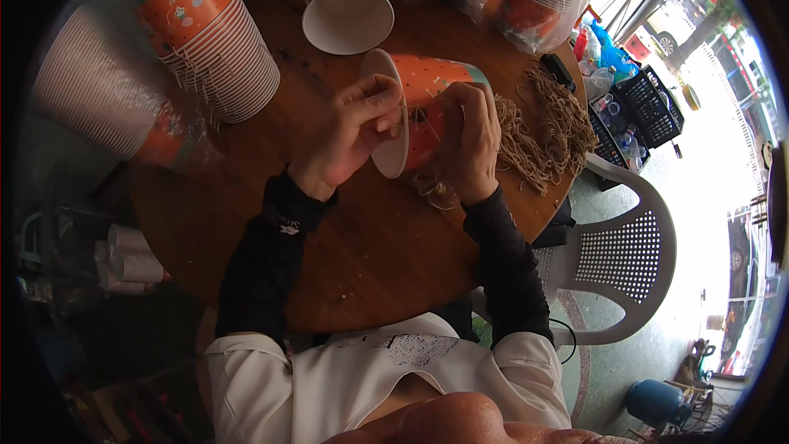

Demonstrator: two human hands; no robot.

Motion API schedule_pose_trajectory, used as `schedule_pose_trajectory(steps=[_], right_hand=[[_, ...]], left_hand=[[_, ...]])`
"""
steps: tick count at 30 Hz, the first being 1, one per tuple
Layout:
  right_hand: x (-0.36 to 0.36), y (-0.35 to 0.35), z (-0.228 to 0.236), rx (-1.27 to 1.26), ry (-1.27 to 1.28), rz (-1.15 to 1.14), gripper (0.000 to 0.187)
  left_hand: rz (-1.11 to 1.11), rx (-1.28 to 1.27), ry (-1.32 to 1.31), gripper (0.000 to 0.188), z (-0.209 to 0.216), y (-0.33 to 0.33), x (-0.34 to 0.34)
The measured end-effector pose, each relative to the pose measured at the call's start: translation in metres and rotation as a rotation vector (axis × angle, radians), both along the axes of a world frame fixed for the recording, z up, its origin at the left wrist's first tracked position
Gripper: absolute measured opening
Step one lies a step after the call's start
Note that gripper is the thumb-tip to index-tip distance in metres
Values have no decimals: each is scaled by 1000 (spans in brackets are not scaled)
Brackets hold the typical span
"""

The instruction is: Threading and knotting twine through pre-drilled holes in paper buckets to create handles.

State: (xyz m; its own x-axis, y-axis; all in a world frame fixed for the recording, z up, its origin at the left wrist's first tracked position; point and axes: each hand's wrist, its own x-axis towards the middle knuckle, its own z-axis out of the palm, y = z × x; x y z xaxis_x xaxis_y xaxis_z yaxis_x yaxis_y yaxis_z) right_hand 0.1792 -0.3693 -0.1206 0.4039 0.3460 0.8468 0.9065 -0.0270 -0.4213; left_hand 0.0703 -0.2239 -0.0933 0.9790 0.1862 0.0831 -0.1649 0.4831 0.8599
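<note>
An orange paper bucket (423, 72) with a green band and a white rim lies on its side on the round wooden table, its mouth toward the left. At that rim is my left hand (349, 131), thumb and fingers closed together; whatever lies between the fingertips is hidden. A thin beige cord (426, 119) runs along the bucket's side near the rim. My right hand (470, 144) pinches this cord against the side, fingers bent. Loose cord ends hang below the bucket. To the right of my right hand lies a heap of beige cords (546, 131).
Nested orange buckets (218, 53) stand at the left, beside a plastic-wrapped stack (99, 90). A white-mouthed bucket (349, 20) lies beyond my hands, with bagged buckets (538, 0) behind. At the right are a grey plastic chair (625, 255), black crates (649, 103) and a blue gas cylinder (653, 401).
</note>
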Motion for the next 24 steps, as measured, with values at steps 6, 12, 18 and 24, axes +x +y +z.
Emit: schedule_pose_trajectory(steps=[6, 12, 18, 24], right_hand=[[-8, 12, 1, 43, 87, 57, 14], [-6, 6, 4, 5, 85, 21, 19], [-9, 1, 28, 30, -13, -34, 18], [-3, -3, 38, -77, -129, -10, 19]], left_hand=[[-170, -240, -132, 13, -2, -3, -2], [431, 719, -195, 17, 11, -11, -14], [604, 923, -311, 11, 10, -2, -10], [704, 1255, -236, 9, 11, -10, -11]])
